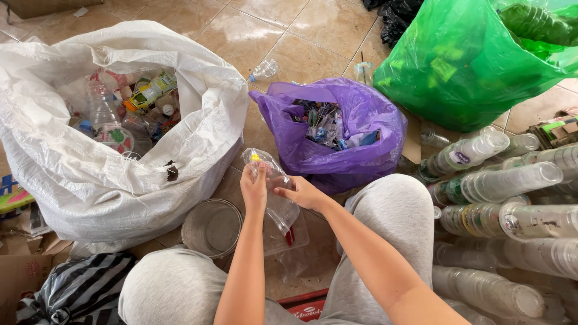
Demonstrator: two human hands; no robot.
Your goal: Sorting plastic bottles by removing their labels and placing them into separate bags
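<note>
Grip: the left hand (254, 188) is wrapped round the neck end of a clear crushed plastic bottle (276, 191); the right hand (302, 194) pinches its side at mid-body. Both are grasping it.
Bottle: held above the floor between the knees, tilted, yellow-capped end toward 11 o'clock, base toward 5 o'clock.
Doing it well (judgement): the thin wall buckles easily, so a firm hold at the neck and a light one on the body looks the steadier way to turn or strip it.
12 to 1 o'clock: purple bag (361, 120), mouth open, small mixed scraps inside, near the hands.
9 to 11 o'clock: white woven sack (198, 90), wide open, bottles and cups inside.
7 o'clock: round clear lid (212, 229) flat on the tiles, just beside the left forearm.
3 o'clock: stacked clear cups (500, 180) lying on their sides, crowding the right knee.
1 to 2 o'clock: green bag (457, 66), full.
Open room: bare tiled floor (313, 36) at 12 o'clock; tight at both sides.
</note>
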